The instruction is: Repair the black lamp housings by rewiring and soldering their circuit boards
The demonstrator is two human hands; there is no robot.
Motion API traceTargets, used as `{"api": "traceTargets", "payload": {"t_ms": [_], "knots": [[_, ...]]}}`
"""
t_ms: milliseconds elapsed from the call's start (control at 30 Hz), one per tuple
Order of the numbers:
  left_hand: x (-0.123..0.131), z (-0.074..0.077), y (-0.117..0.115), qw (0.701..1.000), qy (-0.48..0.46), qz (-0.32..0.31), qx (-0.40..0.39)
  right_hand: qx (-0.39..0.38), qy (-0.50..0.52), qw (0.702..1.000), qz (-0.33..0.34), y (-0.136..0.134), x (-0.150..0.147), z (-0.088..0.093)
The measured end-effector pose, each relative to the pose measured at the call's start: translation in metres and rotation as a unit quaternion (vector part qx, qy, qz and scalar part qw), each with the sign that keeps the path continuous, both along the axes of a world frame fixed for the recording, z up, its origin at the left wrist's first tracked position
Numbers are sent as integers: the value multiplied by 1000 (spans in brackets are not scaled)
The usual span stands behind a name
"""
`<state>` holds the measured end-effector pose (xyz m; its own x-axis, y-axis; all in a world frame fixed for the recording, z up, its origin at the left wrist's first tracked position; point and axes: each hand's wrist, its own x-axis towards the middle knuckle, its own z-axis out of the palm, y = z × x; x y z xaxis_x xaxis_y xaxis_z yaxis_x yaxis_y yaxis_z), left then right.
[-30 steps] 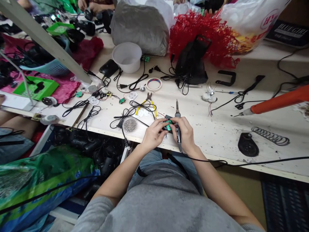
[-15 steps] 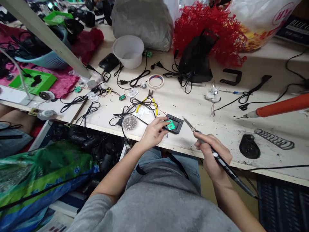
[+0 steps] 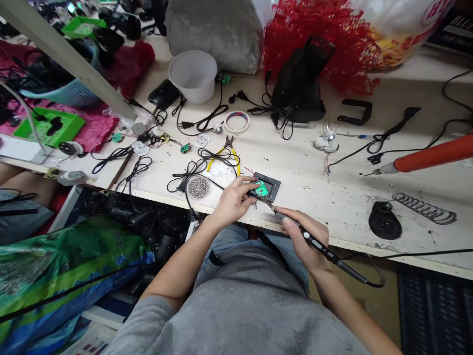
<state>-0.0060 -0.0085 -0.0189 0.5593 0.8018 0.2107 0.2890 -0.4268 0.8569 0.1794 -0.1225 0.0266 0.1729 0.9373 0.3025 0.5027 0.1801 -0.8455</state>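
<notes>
Between the fingers of my left hand point(image 3: 234, 198) is a small green circuit board point(image 3: 261, 189), held over a black plastic casing point(image 3: 272, 186) on the bench. Thin red and dark wires come off near the board. My right hand point(image 3: 306, 235) grips a black soldering iron point(image 3: 320, 246) like a pen, its tip at the board's lower edge; whether it touches cannot be made out. Just left of my left hand are a round dish of small metal beads point(image 3: 198, 188), a coiled black power cord point(image 3: 190, 172) and yellow-handled cutters point(image 3: 229, 148).
A white tub point(image 3: 193, 79), a tape roll point(image 3: 237, 122) and a black device point(image 3: 298, 88) stand farther back. An orange-handled tool point(image 3: 432, 158) hangs in from the right, above a wire coil holder point(image 3: 424, 208). At left, another person's legs point(image 3: 22, 197) show beside the bench.
My right hand has moved left, bringing the soldering iron's tip from the open bench to the circuit board. My left hand keeps its hold, nearly still.
</notes>
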Motion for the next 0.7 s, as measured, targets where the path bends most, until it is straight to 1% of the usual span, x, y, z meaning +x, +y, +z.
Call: {"api": "traceTargets", "payload": {"t_ms": [133,300,533,700], "knots": [[0,0,0,1000,-2,1,3,-7,3,1000,-7,-1,0,-3],[0,-1,-1,1000,-5,4,2,7,1,1000,-6,0,-1,-4],[-1,-1,1,1000,-9,-4,-8,4,0,1000,-6,1,-2,-6],[-1,1,1,1000,-2,-4,6,6,-4,1000,-6,1,-1,-7]]}}
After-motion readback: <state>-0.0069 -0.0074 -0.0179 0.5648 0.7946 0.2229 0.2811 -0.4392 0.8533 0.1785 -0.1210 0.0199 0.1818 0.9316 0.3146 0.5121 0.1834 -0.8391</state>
